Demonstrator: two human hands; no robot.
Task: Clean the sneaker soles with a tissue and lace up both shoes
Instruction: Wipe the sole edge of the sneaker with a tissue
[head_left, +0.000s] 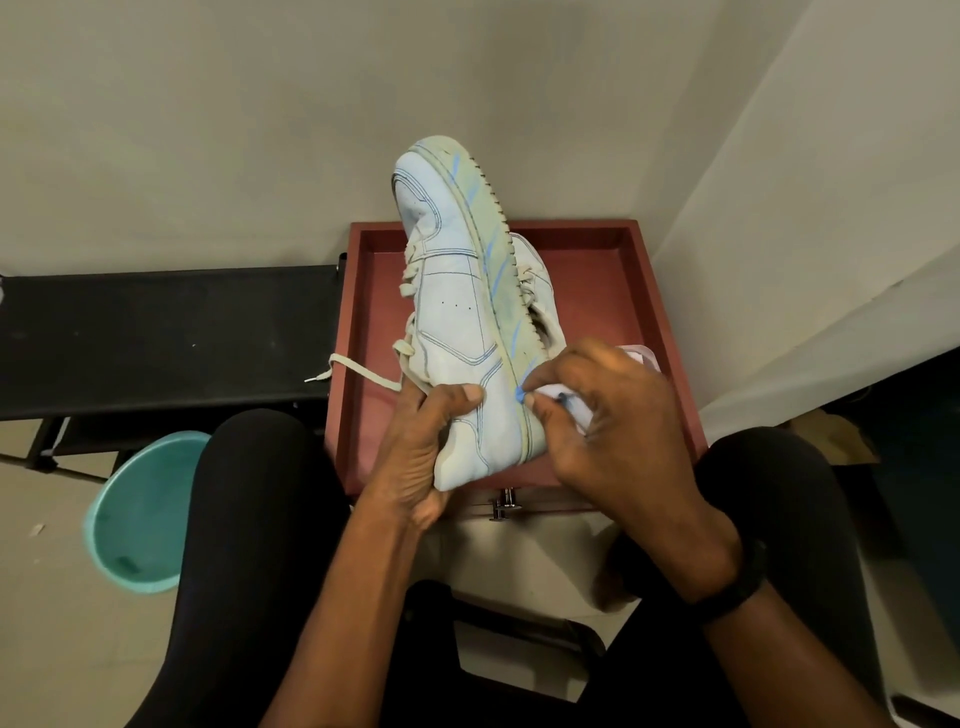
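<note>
White leather sneaker (457, 322), seemingly light, stiff-soled: left hand (415, 457) grip clamped on heel, 6 o'clock; right hand (613, 431) grip pinching crumpled white tissue (563, 400).

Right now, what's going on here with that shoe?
A seated person is cleaning a white sneaker. The left hand grips its heel end, holding it on its side over a red tray, while the right hand pinches a tissue against the sole's edge near the heel. The second sneaker lies in the tray behind. One lace hangs loose, so lacing is not yet done.
</note>
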